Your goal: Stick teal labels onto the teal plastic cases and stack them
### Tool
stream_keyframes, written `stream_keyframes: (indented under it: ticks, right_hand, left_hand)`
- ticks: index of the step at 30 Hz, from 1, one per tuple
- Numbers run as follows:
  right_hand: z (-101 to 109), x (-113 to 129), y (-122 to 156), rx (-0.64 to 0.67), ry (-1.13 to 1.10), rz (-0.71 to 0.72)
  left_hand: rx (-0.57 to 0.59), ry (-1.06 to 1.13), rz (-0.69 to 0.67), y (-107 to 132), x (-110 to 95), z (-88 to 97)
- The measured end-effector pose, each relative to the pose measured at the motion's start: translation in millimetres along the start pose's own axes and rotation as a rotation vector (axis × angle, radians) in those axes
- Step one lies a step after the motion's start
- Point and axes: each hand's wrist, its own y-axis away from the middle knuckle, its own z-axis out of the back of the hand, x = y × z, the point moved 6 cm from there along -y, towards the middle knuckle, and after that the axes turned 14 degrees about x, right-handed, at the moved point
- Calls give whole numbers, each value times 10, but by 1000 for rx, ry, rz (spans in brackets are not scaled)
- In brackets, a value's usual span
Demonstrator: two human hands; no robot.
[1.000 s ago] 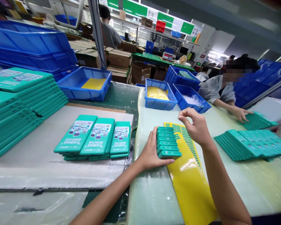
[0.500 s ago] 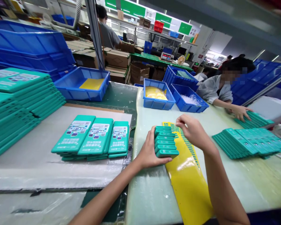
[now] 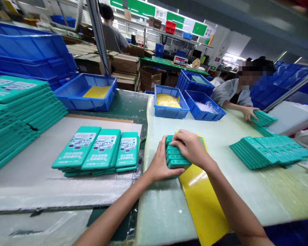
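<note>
A row of several teal cases [image 3: 175,158] stands on edge on the pale table, pressed together. My left hand [image 3: 160,164] wraps round its left side and near end. My right hand [image 3: 191,147] lies curled over the top of the row, fingertips pressed down on the far cases. Under and beside the row lies a long yellow sticker sheet [image 3: 204,201] that runs toward the near table edge.
Flat teal cases [image 3: 99,150] lie to the left, with tall teal stacks [image 3: 17,112] at far left. Blue bins [image 3: 170,106] stand behind. More teal cases [image 3: 268,152] are fanned out at right, where a person's hand [image 3: 248,112] handles another batch.
My right hand dropped from above the yellow sheet and moved left onto the top of the teal row. My left hand kept its grip. The other person's hand lifted some cases.
</note>
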Motion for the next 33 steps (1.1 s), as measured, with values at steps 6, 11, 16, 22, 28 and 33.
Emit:
stream_keyframes:
  ticks: [6, 11, 16, 22, 28, 33]
  right_hand:
    - [290, -4, 72, -189, -48, 44]
    - [197, -32, 38, 11, -151, 77]
    - [64, -38, -20, 98, 32, 72]
    - [407, -88, 121, -78, 292, 24]
    - [333, 5, 184, -24, -95, 84]
    - [187, -76, 172, 81, 50, 13]
  left_hand:
    - [4, -2, 2, 8, -29, 7]
    - [4, -1, -3, 5, -45, 2]
    - [6, -1, -9, -9, -67, 2]
    - [5, -5, 0, 7, -74, 9]
    - [16, 7, 19, 10, -48, 4]
    - [11, 13, 18, 9, -51, 4]
